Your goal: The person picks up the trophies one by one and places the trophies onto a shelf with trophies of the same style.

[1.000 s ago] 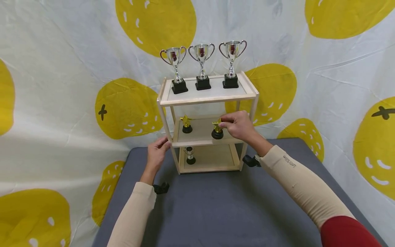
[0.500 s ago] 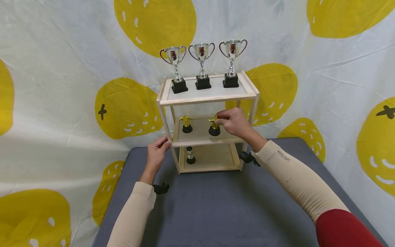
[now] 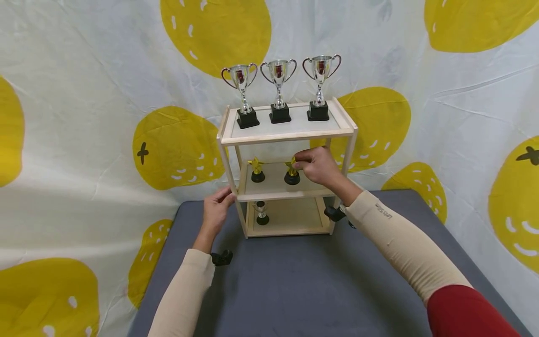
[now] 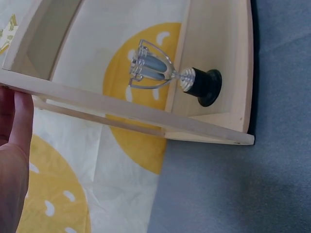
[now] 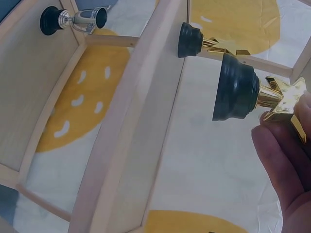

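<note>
your right hand (image 3: 321, 164) pinches the gold star trophy (image 3: 291, 172) on the wooden rack's (image 3: 288, 136) middle shelf.
trophy upright, just left of your fingers, right of its twin (image 3: 257, 171); your left hand (image 3: 217, 209) grips the rack's left post, farther away.

Three silver cups (image 3: 279, 89) atop; lemon-print cloth (image 3: 84, 93) behind.

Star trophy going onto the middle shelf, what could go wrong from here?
1. The right hand pinches only the star of the gold star trophy; it may tip on release.
2. The other star trophy stands close by and could be knocked.
3. The left hand alone steadies the shelf unit; a nudge could shake the silver cups.
</note>
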The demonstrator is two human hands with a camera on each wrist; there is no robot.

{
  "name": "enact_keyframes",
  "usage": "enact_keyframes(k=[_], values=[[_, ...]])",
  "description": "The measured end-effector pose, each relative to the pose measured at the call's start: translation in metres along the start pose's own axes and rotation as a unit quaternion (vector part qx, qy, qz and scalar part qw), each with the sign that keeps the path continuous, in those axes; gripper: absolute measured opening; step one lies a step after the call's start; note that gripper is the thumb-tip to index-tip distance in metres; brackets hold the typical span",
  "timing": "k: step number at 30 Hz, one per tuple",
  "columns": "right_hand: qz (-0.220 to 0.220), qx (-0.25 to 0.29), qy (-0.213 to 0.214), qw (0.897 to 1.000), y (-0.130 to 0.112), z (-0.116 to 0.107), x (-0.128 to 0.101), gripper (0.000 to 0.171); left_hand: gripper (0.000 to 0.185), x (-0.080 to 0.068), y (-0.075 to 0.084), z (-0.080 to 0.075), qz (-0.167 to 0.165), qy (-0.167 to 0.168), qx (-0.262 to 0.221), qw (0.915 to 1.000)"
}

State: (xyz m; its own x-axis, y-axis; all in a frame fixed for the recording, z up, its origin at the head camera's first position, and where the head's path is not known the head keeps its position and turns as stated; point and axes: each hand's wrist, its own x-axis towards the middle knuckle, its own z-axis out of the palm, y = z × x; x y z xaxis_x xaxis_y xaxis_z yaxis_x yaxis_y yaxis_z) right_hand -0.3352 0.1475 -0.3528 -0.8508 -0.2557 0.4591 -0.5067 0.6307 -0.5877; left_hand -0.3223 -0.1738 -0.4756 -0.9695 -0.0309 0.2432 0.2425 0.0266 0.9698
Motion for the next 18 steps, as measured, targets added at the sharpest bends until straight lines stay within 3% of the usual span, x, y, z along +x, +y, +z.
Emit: enact_keyframes(k=[18], values=[[-0.042,-0.028,0.004,0.999,0.004,0.011,0.011,0.011,0.038,0.001,0.001,0.001,-0.007,0.006,-0.002,1.0000]])
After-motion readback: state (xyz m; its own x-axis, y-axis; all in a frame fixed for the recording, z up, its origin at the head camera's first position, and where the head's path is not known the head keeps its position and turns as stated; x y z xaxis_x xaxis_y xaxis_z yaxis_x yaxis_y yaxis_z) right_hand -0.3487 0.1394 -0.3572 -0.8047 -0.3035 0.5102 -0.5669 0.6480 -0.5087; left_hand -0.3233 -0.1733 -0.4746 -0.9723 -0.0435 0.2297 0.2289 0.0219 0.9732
